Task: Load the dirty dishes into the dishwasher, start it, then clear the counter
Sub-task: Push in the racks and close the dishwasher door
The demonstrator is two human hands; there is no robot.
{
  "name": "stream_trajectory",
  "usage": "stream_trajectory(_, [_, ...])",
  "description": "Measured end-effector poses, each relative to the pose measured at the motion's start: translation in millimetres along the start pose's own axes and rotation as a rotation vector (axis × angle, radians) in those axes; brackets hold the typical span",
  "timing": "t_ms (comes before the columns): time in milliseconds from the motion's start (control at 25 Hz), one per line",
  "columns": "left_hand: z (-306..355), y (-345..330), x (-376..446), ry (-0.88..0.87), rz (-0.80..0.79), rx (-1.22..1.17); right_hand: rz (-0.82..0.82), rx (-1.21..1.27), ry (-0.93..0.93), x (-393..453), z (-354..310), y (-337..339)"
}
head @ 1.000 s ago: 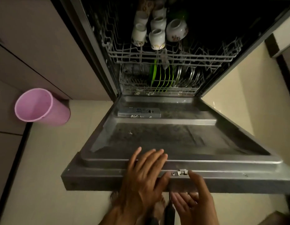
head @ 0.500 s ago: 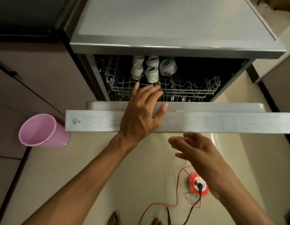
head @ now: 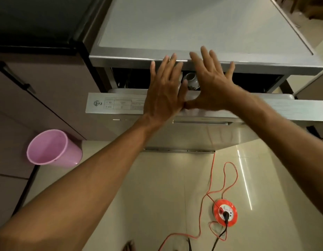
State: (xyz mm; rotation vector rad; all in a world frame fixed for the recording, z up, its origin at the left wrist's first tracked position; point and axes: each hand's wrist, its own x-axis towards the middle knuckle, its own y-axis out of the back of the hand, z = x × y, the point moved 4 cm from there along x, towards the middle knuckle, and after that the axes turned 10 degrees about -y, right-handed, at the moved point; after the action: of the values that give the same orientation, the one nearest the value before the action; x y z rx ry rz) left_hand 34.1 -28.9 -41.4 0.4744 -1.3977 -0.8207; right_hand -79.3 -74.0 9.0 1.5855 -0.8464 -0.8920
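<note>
Dishwasher door (head: 207,107) nearly shut, a dark gap remaining below the dishwasher top (head: 193,29), through which one cup (head: 192,81) shows. Left hand (head: 164,95) and right hand (head: 211,87), fingers straight and spread, gripping nothing, lie flat over the door's upper edge. Risk: fingertips near the gap may be pinched; a protruding rack could block the latch
</note>
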Motion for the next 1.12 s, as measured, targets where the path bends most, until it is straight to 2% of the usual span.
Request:
stream_trajectory(80, [-3, -2, 8, 0.006, -0.006, 0.040, -0.100, -0.062, 0.012, 16, 6, 4])
stream_trajectory(200, [-5, -3, 17, 0.000, -0.001, 0.045, -0.118, -0.130, 0.046, 24, 13, 0])
stream_trajectory(480, [-16, -8, 33, -0.023, 0.026, 0.027, 0.098, -0.181, 0.136, 32, 24, -16])
stream_trajectory(720, [-20, -11, 43, -0.022, -0.086, 0.064, 0.181, -0.164, 0.131, 41, 27, -10])
stream_trajectory(800, [-28, -1, 49, -0.068, -0.224, 0.013, 0.195, -0.170, 0.125, 44, 27, -8])
stream_trajectory(960, [-53, 22, 65, -0.229, -0.701, -0.023, 0.195, -0.204, 0.119, 51, 22, 6])
stream_trajectory(1120, [-57, 20, 71, -0.258, -0.810, 0.044, 0.089, -0.183, 0.161, 59, 15, 16])
